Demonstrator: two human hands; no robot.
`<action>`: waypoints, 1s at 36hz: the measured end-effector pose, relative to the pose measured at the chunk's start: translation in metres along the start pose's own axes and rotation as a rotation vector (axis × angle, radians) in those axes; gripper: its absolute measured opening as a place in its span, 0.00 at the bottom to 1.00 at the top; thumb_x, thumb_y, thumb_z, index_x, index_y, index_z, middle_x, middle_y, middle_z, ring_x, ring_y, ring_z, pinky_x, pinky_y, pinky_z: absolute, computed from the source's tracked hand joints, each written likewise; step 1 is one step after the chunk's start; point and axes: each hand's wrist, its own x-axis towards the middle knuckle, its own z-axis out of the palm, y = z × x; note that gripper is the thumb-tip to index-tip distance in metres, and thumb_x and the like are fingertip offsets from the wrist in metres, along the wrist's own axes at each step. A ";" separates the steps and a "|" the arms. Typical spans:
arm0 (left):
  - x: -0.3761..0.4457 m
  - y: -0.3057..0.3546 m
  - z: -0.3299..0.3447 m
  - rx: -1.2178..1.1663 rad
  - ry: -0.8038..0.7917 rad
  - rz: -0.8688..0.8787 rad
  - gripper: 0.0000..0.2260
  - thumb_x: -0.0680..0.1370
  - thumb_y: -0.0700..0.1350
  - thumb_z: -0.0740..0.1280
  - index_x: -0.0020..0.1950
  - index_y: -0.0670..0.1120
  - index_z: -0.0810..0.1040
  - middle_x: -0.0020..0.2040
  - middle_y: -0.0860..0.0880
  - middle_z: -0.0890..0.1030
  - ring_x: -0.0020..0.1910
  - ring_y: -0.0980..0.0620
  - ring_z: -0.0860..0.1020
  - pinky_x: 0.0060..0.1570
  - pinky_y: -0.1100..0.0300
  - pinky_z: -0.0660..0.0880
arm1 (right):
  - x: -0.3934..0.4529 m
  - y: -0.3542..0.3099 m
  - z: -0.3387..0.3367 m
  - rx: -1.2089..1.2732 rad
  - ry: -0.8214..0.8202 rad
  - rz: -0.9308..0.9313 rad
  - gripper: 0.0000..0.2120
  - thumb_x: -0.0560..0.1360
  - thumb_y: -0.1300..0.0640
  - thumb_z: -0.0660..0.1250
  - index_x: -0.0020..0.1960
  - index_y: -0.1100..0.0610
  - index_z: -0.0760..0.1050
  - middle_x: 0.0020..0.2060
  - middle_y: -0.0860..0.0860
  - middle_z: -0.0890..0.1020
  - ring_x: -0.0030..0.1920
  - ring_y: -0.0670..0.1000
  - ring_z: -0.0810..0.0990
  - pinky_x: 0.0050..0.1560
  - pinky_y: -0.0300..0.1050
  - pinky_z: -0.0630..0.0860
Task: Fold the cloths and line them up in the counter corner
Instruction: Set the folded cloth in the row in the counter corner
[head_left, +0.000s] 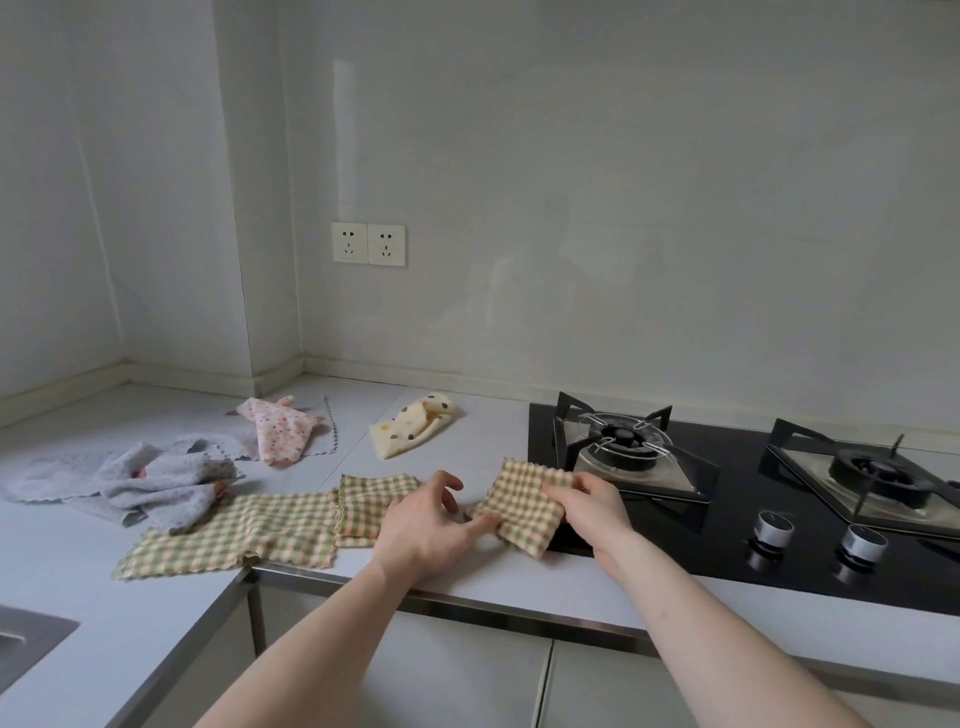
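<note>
We saw both forearms reach in from the near edge over the worktop (426, 577), bare and roughly parallel, angled slightly inward. The left hand (423, 525) lay palm down, its fingers loosely spread, the thumb and forefinger closed on the near left corner of a folded checked cloth (522, 501). The right hand (589, 506) had its grip on the same cloth from the right side, fingers curled over the upper edge and thumb beneath as far as we could tell. That cloth was lifted at a tilt, its right part over the rim of the black hob (727, 551).

We counted three green-and-cream checked cloths: the one in the hands, a smaller folded one (371, 501) just left of the left hand, and a large flat one (234, 535) at the inner bend of the worktop, touching the smaller.

Further back lay a crumpled grey cloth (156, 483), one, resting on a pale flat cloth whose scalloped edge showed beneath it. Beyond were one pink flowered cloth (278, 426) and one yellow spotted cloth (413, 423), well apart from each other, near the back wall.

The hob carried two burners and two silver knobs (818, 532). On the wall we counted two sockets (369, 244), side by side.
</note>
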 end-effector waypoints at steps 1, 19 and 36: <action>0.000 0.000 0.001 0.020 0.001 0.004 0.32 0.66 0.77 0.64 0.62 0.59 0.70 0.49 0.62 0.78 0.48 0.59 0.79 0.53 0.54 0.78 | -0.003 0.001 0.000 0.010 0.005 -0.023 0.08 0.74 0.54 0.75 0.51 0.53 0.81 0.49 0.47 0.85 0.52 0.48 0.82 0.55 0.46 0.77; 0.005 -0.007 0.009 0.126 0.062 0.037 0.27 0.68 0.73 0.66 0.58 0.57 0.72 0.46 0.60 0.78 0.46 0.57 0.77 0.50 0.56 0.77 | -0.035 0.019 0.016 -0.246 -0.008 -0.513 0.09 0.78 0.63 0.68 0.47 0.50 0.73 0.55 0.38 0.83 0.54 0.35 0.81 0.46 0.30 0.78; 0.006 -0.009 0.009 0.140 0.066 0.058 0.21 0.70 0.70 0.64 0.53 0.57 0.75 0.45 0.59 0.78 0.43 0.58 0.77 0.44 0.59 0.73 | -0.044 0.021 0.022 -0.567 -0.075 -0.597 0.06 0.70 0.46 0.63 0.43 0.47 0.71 0.50 0.45 0.86 0.49 0.49 0.84 0.44 0.49 0.80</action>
